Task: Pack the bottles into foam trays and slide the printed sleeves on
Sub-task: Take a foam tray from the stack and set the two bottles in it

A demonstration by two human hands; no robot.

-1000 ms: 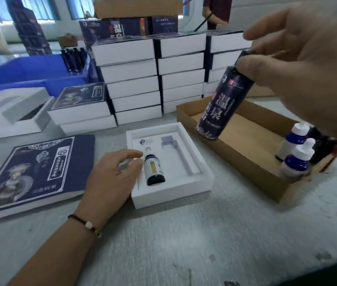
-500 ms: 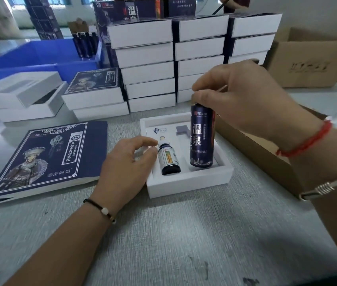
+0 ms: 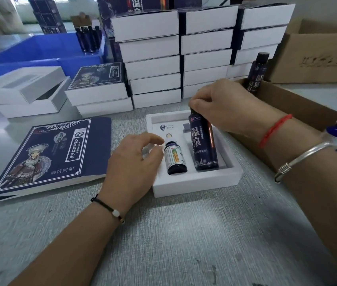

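A grey table (image 3: 184,244) carries a blue plastic bin (image 3: 39,56) at the far left. A closed brown cardboard carton (image 3: 318,56) stands at the far right, behind an open shallow cardboard box (image 3: 299,108). Farther back, dark printed cartons (image 3: 46,15) are stacked near a bright window

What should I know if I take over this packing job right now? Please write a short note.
Right hand: grips the cap end of the tall bottle, which lies in the right slot of the foam tray.
Left hand: open, fingers at the tray's left side, beside the small bottle.
Done: small bottle lies in its slot; tall bottle is nearly seated.
Left: press the tall bottle fully in, let go, then slide on the printed sleeve, which lies flat to the left of the tray.
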